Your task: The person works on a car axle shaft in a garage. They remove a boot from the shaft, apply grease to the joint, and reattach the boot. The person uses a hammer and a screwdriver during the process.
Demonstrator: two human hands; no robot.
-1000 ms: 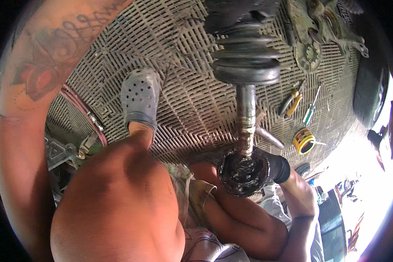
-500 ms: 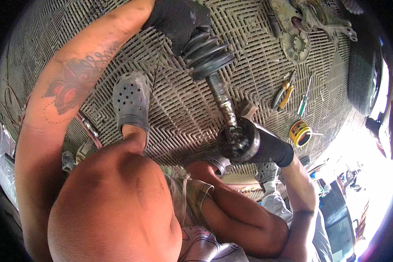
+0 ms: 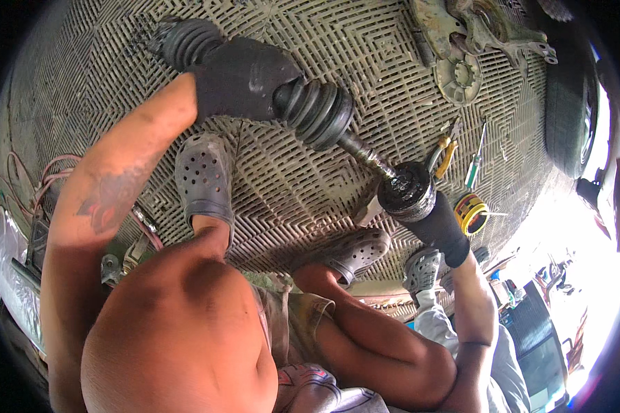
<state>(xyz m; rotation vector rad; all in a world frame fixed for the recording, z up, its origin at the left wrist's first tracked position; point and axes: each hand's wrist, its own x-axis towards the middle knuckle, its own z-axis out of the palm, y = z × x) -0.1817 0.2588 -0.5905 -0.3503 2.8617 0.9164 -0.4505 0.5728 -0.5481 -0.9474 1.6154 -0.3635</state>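
A greasy drive axle [image 3: 367, 155] slants across the view from upper left to lower right, held above the floor mat. My left hand [image 3: 244, 77], in a black glove, is wrapped round its shaft between two ribbed black rubber boots. One boot [image 3: 317, 113] lies to the right of that hand, the other boot [image 3: 194, 43] beyond it at upper left. At the lower right end, my gloved right hand [image 3: 439, 230] grips the round joint [image 3: 406, 191], which is coated in dark grease. The fingers of the right hand are mostly hidden behind the joint.
Pliers [image 3: 443, 153] with yellow-and-black handles, a green-handled screwdriver [image 3: 474, 168] and a yellow tape roll [image 3: 471, 212] lie on the slatted mat [image 3: 310, 227] at right. Metal car parts [image 3: 486, 41] and a tyre [image 3: 573, 103] are farther back. Another person's shoe [image 3: 421, 270] shows beyond my right foot.
The axle has shifted down and to the right at its joint end. My left hand has come nearer, bringing the far boot into view. Both hands keep their hold.
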